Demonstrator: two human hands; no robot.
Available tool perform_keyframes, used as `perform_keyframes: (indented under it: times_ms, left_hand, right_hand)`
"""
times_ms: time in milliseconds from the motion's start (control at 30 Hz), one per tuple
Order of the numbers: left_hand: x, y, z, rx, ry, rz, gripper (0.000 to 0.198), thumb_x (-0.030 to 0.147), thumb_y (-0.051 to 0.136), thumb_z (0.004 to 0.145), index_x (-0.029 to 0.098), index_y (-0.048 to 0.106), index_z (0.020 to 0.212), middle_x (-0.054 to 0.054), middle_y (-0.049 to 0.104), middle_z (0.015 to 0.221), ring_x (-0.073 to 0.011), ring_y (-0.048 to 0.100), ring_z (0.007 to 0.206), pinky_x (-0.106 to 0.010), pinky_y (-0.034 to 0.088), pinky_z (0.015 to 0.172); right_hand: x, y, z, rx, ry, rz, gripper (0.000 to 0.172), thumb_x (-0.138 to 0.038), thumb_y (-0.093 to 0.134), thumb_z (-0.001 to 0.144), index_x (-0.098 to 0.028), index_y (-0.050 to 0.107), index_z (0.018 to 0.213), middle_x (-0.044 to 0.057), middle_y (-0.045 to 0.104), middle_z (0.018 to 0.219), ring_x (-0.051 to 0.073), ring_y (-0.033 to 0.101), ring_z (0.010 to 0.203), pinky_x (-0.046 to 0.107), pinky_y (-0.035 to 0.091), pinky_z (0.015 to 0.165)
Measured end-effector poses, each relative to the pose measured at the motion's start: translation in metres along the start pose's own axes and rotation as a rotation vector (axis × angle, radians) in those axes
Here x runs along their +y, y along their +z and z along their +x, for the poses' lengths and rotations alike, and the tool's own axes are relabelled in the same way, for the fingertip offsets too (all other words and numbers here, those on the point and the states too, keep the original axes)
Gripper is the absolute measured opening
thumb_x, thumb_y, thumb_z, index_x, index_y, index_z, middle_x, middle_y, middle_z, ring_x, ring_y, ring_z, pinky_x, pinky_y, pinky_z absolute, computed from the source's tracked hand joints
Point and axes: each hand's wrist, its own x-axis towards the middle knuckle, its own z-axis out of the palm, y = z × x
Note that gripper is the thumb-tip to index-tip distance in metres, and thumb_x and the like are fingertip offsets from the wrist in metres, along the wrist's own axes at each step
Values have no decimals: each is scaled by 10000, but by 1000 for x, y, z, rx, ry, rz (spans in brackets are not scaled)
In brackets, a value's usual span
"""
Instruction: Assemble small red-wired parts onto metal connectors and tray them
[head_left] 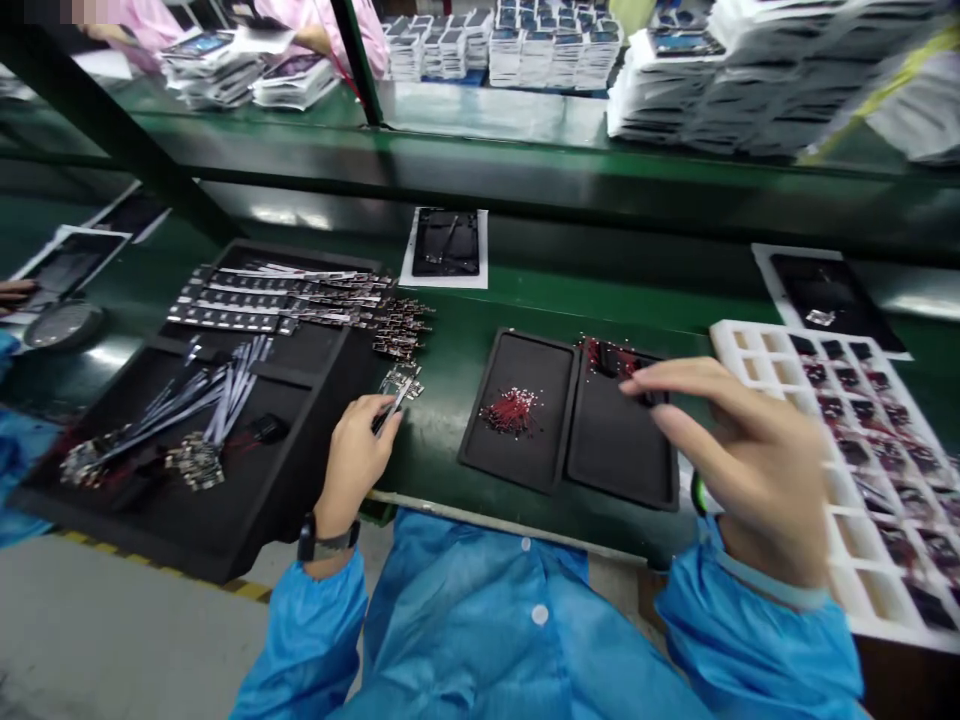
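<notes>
Head view: small circuit board (pixel 406 380) on bench's near side, pinched in left hand (pixel 357 452), lower end hidden by fingers. Right hand (pixel 761 465) blurred above right black tray (pixel 619 455), thumb and forefinger narrowly parted; cannot tell whether gripping anything. Green bench (pixel 437 440) glossy. Co-worker's hand (pixel 15 292) cut off at left edge. White stacks (pixel 667 95) on shelf behind, cropped at top.

This is an electronics factory, on an assembly line. A long green desk (pixel 439 425) extends past the left hand (pixel 354 455) and right hand (pixel 750 450). Left of them stands a black bin (pixel 300 440) of ribbon-like circuit parts (pixel 240 390); beside the right hand, a white compartment tray (pixel 721 345). Beyond them are bulk panel stacks (pixel 555 50) and pink-clad workers (pixel 364 35); below left, striped floor marking (pixel 247 590).
</notes>
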Motion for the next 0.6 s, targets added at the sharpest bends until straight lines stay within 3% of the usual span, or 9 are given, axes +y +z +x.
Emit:
perform_keyframes:
  times_ms: [133, 267, 433, 600]
  left_hand:
    - [6, 15, 28, 21, -17, 236, 324, 299, 559, 991, 138, 699, 1235, -156, 704, 1144, -315, 656, 1058, -416, 521, 942]
    - [16, 27, 49, 38, -71, 409, 359, 343, 570, 1000, 159, 717, 1271, -159, 684, 1098, -335, 640, 1068, -401, 507, 864]
    - [19, 40, 59, 39, -61, 458, 354, 401, 633, 963, 197, 778, 1213, -144, 681, 1049, -329, 619, 1000, -380, 462, 763]
    - [1, 45, 58, 121, 33, 427, 329, 378, 559, 997, 169, 813, 1016, -130, 696, 967, -307, 575, 930, -379, 418, 746]
  right_hand:
    - [88, 39, 28, 107, 204, -82, 201, -338, 718, 921, -225, 778, 1076, 71, 757, 953, 230, 691, 852, 396, 548, 833]
    - [148, 45, 23, 237, 350, -78, 223, -327, 720, 861, -186, 785, 1022, 59, 748, 852, 192, 643, 733, 337, 513, 725]
    - [169, 50, 15, 282, 421, -45, 231, -345, 702, 852, -153, 784, 952, 61, 744, 786, 171, 602, 656, 304, 467, 645]
    - [169, 47, 12, 330, 444, -6, 236, -357, 667, 877, -146, 769, 903, 54, 730, 755, 163, 581, 641, 303, 452, 645]
